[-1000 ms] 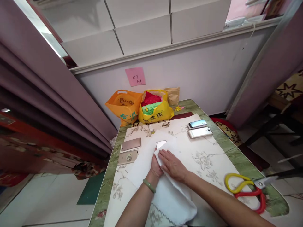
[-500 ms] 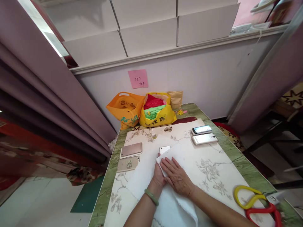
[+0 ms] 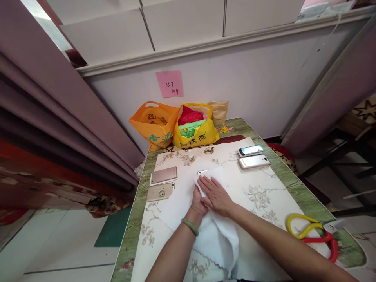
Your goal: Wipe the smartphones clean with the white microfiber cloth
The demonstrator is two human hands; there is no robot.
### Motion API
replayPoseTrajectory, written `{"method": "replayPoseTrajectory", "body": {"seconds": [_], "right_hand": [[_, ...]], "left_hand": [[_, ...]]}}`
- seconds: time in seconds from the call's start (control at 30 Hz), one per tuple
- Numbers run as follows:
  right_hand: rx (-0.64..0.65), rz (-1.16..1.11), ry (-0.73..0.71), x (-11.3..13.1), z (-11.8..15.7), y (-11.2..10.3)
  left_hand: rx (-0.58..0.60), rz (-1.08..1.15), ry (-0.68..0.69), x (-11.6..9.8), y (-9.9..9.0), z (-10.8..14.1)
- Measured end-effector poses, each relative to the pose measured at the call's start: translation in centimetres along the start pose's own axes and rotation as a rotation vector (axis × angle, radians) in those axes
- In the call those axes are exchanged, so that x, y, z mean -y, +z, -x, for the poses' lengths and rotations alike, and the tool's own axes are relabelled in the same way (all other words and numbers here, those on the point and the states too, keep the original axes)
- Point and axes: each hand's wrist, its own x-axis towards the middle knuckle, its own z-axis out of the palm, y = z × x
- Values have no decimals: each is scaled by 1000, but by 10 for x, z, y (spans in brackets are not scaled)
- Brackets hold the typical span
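My left hand [image 3: 198, 201], below a green bangle, is wrapped round the lower left side of a white phone [image 3: 202, 172]. Only the phone's top edge with its camera shows; a white cloth [image 3: 219, 243] covers the rest. Over the cloth, on top of the phone, my right hand [image 3: 216, 196] lies flat with its fingers stretched out. The cloth hangs down between my forearms onto the floral table cover.
Two phones [image 3: 160, 192] lie at the left, two more [image 3: 254, 161] at the right. Glasses [image 3: 209, 150] and a small bottle [image 3: 191, 156] are behind. Orange [image 3: 157, 127] and yellow [image 3: 195, 135] bags stand at the back; scissors [image 3: 319, 231] lie front right.
The cloth and my right hand have moved up over the phone, so less of it shows. The whole view has tilted down slightly.
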Motion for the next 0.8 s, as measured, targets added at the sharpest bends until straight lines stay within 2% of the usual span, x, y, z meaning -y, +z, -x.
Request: {"method": "replayPoseTrajectory", "body": {"seconds": [0.13, 0.23, 0.37, 0.47, 0.53, 0.6, 0.7, 0.8], "right_hand": [[-23, 16, 160, -13, -17, -1], [-32, 44, 191, -13, 0, -2], [-21, 65, 66, 6, 42, -13], [-16, 37, -73, 23, 57, -28], [-35, 6, -115, 29, 56, -37], [-82, -20, -72, 33, 49, -38], [-116, -16, 59, 37, 36, -23], [-66, 46, 83, 35, 19, -1]], "left_hand": [[147, -53, -162, -1, 9, 5], [227, -49, -177, -1, 11, 9], [163, -25, -137, -2, 5, 9], [135, -29, -174, -5, 2, 9], [142, -20, -186, -7, 2, 11], [137, 2, -175, -8, 2, 13], [82, 21, -138, -8, 1, 15], [57, 27, -107, -8, -2, 11]]}}
